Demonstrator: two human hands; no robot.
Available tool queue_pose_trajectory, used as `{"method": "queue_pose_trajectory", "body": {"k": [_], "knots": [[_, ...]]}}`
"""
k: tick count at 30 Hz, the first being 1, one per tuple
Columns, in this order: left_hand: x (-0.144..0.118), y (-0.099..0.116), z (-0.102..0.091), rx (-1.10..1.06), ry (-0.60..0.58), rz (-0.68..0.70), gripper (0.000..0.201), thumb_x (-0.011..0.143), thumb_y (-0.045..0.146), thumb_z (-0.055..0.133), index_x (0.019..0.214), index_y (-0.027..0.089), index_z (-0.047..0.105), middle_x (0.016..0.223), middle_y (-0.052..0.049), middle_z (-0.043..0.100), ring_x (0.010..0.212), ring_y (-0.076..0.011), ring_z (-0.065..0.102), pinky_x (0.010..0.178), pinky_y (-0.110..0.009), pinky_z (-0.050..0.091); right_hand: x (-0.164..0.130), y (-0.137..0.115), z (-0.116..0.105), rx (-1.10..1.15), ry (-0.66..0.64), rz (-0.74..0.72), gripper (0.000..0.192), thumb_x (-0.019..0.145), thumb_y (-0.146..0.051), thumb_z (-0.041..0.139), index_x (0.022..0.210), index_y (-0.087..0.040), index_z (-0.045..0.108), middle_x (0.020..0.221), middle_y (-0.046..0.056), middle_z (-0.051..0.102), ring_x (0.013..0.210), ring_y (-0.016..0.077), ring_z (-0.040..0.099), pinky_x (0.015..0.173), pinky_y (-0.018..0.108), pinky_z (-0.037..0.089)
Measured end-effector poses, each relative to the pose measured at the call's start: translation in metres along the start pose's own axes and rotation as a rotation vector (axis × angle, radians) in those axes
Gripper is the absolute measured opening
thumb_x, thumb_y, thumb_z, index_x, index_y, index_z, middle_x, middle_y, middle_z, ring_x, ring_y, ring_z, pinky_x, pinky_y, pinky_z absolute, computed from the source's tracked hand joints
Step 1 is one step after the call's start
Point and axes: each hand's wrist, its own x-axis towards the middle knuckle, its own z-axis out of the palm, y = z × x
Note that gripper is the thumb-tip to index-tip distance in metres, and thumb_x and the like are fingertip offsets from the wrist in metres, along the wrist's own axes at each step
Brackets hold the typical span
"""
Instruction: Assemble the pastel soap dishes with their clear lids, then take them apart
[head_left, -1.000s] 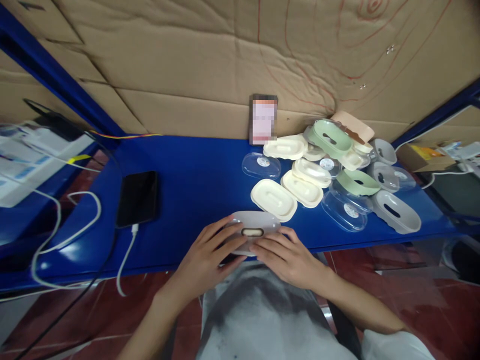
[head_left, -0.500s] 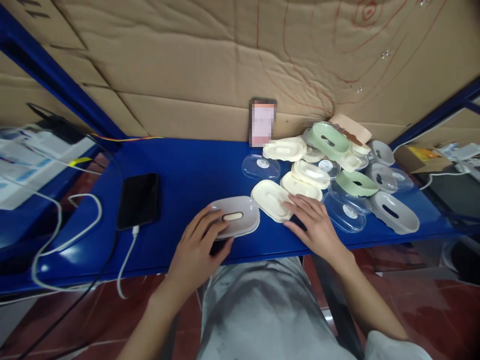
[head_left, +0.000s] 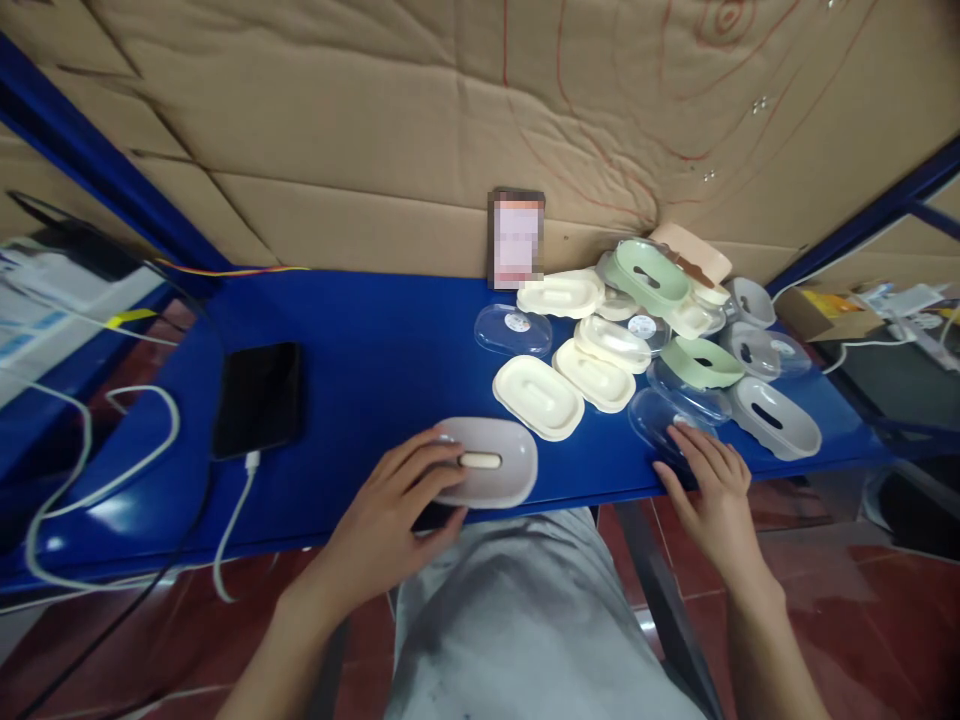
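Observation:
My left hand (head_left: 409, 495) grips a grey oval soap dish (head_left: 514, 455) at its left end, fingers over the rim and thumb low on the near side. A cream ridge shows through the slot in the dish's floor. My right hand (head_left: 709, 480) reaches over a clear plastic lid (head_left: 649, 412) near the table's front edge. Its fingertips rest on or just above that lid, thumb spread apart from them. Between the hands, farther back, lie two cream oval trays (head_left: 538, 397), side by side.
More cream, green and grey dish parts and clear lids pile up at the right, with a green dish (head_left: 651, 277) on top. A phone (head_left: 516, 240) leans on the cardboard wall (head_left: 360, 120). A black device (head_left: 259, 400) with a white cable lies on the blue table (head_left: 375, 350).
My right hand has left the cream tray and moved right to the clear lid. My left hand has drawn the grey dish slightly nearer and right, apart from the cream tray.

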Motion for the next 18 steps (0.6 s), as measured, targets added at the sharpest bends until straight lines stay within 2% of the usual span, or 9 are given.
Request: {"method": "queue_pose_trajectory", "body": {"k": [2, 5, 9, 12, 15, 18], "knots": [[0.0, 0.005, -0.002, -0.06, -0.057, 0.032, 0.028, 0.096, 0.021, 0.07, 0.124, 0.025, 0.067, 0.134, -0.008, 0.072, 0.14, -0.0286, 0.06, 0.114, -0.047, 0.055, -0.004, 0.001, 0.0, 0.121, -0.035, -0.03, 0.051, 0.104, -0.044, 0.065, 0.153, -0.033, 0.058, 0.15, 0.012, 0.065, 0.141, 0.0378, 0.059, 0.119, 0.066, 0.042], [-0.001, 0.008, -0.003, -0.081, -0.061, 0.024, 0.027, 0.097, 0.023, 0.07, 0.124, 0.026, 0.068, 0.136, -0.009, 0.071, 0.138, -0.0284, 0.061, 0.113, -0.047, 0.055, -0.002, 0.001, -0.001, 0.236, -0.069, -0.047, 0.057, 0.101, -0.043, 0.069, 0.156, -0.034, 0.055, 0.157, 0.012, 0.057, 0.15, 0.0396, 0.05, 0.118, 0.066, 0.048], [-0.002, 0.007, 0.0, -0.057, -0.061, 0.021, 0.026, 0.099, 0.024, 0.069, 0.125, 0.025, 0.069, 0.146, -0.011, 0.065, 0.142, -0.0307, 0.059, 0.115, -0.049, 0.055, 0.006, -0.011, -0.002, 0.365, -0.028, -0.028, 0.05, 0.106, -0.035, 0.062, 0.155, -0.035, 0.057, 0.152, 0.01, 0.063, 0.144, 0.0365, 0.058, 0.116, 0.064, 0.053], [-0.004, 0.006, 0.004, -0.011, -0.053, -0.004, 0.036, 0.1, 0.026, 0.069, 0.136, 0.027, 0.064, 0.156, -0.013, 0.056, 0.143, -0.0327, 0.058, 0.114, -0.051, 0.056, 0.019, -0.04, -0.001, 0.5, -0.009, -0.096, 0.049, 0.108, -0.032, 0.056, 0.157, -0.034, 0.055, 0.152, 0.011, 0.063, 0.142, 0.0343, 0.06, 0.116, 0.062, 0.053], [-0.007, 0.005, 0.007, -0.015, -0.033, -0.065, 0.054, 0.1, 0.03, 0.071, 0.152, 0.03, 0.053, 0.171, -0.015, 0.037, 0.143, -0.0337, 0.058, 0.112, -0.051, 0.058, 0.039, -0.08, 0.006, 0.592, -0.067, -0.326, 0.053, 0.109, -0.035, 0.056, 0.161, -0.032, 0.049, 0.153, 0.012, 0.062, 0.146, 0.0332, 0.056, 0.118, 0.062, 0.051], [-0.01, 0.003, 0.007, -0.085, 0.011, -0.103, 0.071, 0.099, 0.034, 0.075, 0.161, 0.032, 0.042, 0.178, -0.016, 0.019, 0.147, -0.0351, 0.054, 0.113, -0.05, 0.058, 0.059, -0.116, 0.017, 0.568, -0.143, -0.521, 0.054, 0.108, -0.039, 0.06, 0.16, -0.027, 0.049, 0.153, 0.013, 0.062, 0.149, 0.032, 0.052, 0.122, 0.061, 0.048]]}}
